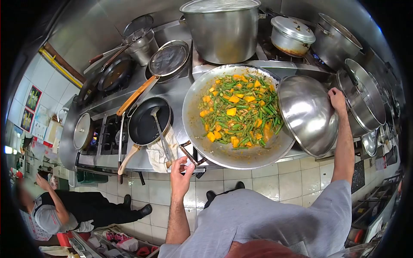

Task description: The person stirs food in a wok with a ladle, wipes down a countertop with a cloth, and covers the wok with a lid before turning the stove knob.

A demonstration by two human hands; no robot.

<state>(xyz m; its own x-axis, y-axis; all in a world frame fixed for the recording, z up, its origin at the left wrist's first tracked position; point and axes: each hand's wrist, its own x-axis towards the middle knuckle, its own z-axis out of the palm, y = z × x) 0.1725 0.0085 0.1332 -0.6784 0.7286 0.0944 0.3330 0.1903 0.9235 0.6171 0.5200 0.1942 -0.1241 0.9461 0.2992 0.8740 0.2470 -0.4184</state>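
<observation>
A wide metal wok (pixel 202 148) in front of me holds chopped green beans and orange squash chunks (pixel 241 107). At its right, my right hand (pixel 337 99) grips the edge of a large domed steel lid (pixel 307 114), which is tilted beside the wok's rim. My left hand (pixel 180 174) is at the counter's front edge, fingers loosely curled and thumb apart, with nothing visible in it. Close by it are the handle end of a long metal ladle (pixel 161 134) and a rusty metal bracket (pixel 189 154). The ladle's head rests in a black frying pan (pixel 144 122).
Behind the wok stand a tall stockpot (pixel 221 34) and a lidded pot (pixel 292 36). Stacked steel pots (pixel 361 92) sit at the right. A strainer (pixel 170 59), a cloth (pixel 159 155) and burners (pixel 112 133) are on the left. Another person (pixel 60 210) is at the lower left.
</observation>
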